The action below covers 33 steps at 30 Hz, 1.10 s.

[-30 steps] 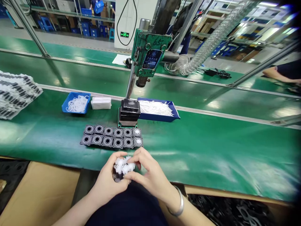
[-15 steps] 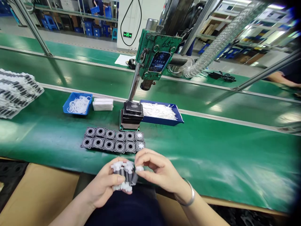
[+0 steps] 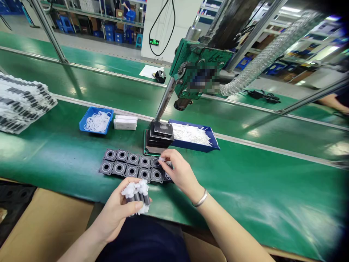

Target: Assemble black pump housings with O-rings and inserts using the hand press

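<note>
My left hand (image 3: 116, 209) is wrapped round a bunch of impeller rotors (image 3: 138, 194), dark grey cylinders with white finned ends, above the table's front edge. My right hand (image 3: 180, 170) pinches a single impeller rotor (image 3: 161, 159) by its white end, over the right part of the back row of housings. Its lower end is at the opening of one housing, and I cannot tell how deep it sits. The square black pump housings (image 3: 119, 168) lie in two rows, each with a pale ring round a dark hole. My right fingers partly cover the rightmost housings.
Behind the housings stands a green manual press (image 3: 200, 71) on a black base block (image 3: 160, 133). A blue tray of white rings (image 3: 109, 118), white blocks (image 3: 125, 123) and a dark blue bin of white strips (image 3: 215, 144) line the back. Stacked rotors (image 3: 24, 103) stand at far left.
My right hand has moved away from the left hand, forward to the back row of housings, carrying one impeller rotor. My left hand keeps its bunch, and the view has shifted slightly.
</note>
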Each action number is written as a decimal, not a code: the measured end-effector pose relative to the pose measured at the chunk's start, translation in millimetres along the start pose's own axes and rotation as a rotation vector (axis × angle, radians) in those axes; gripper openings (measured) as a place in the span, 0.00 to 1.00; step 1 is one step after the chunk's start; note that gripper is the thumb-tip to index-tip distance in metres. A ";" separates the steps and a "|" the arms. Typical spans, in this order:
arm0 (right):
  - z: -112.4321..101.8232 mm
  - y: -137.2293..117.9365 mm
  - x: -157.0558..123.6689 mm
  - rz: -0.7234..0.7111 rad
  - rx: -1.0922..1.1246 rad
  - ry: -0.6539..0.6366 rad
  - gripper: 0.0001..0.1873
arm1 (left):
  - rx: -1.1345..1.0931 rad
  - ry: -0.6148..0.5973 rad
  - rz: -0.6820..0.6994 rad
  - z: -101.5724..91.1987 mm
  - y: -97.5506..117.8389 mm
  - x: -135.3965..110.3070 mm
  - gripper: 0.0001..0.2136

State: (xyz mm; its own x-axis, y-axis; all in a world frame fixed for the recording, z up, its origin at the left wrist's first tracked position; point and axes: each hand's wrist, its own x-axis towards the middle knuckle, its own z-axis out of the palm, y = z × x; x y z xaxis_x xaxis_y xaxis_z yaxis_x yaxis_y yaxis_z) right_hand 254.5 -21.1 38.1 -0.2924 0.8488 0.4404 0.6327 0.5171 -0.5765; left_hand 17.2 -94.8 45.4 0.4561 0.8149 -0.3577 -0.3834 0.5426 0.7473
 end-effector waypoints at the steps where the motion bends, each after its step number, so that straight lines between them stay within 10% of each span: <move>1: -0.2 -0.7 0.8 -0.051 -0.037 -0.047 0.05 | 0.006 -0.002 0.000 -1.2 -0.4 -0.6 0.23; 5: -13.1 -19.6 -1.3 -0.111 -0.079 -0.082 0.08 | 0.009 0.017 0.016 -2.7 -0.5 -3.2 0.24; 11: -6.9 -66.5 -37.3 0.121 0.440 -0.271 0.32 | -0.014 0.068 0.089 4.7 -3.9 -0.8 0.23; 28: 11.9 -75.5 -64.3 0.293 0.635 -0.055 0.15 | 0.625 0.145 0.294 8.2 -20.1 -2.1 0.19; 33: 14.6 -75.5 -65.2 0.370 0.643 -0.110 0.26 | 0.740 0.079 0.414 10.7 -18.4 -2.7 0.21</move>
State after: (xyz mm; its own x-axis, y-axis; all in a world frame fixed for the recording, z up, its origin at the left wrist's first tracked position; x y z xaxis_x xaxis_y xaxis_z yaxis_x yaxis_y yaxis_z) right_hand 215.3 -113.9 42.9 -0.2328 0.9686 0.0878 0.1698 0.1294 -0.9769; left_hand 31.6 -109.2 38.7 0.3269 0.9450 0.0080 0.1294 -0.0531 0.9902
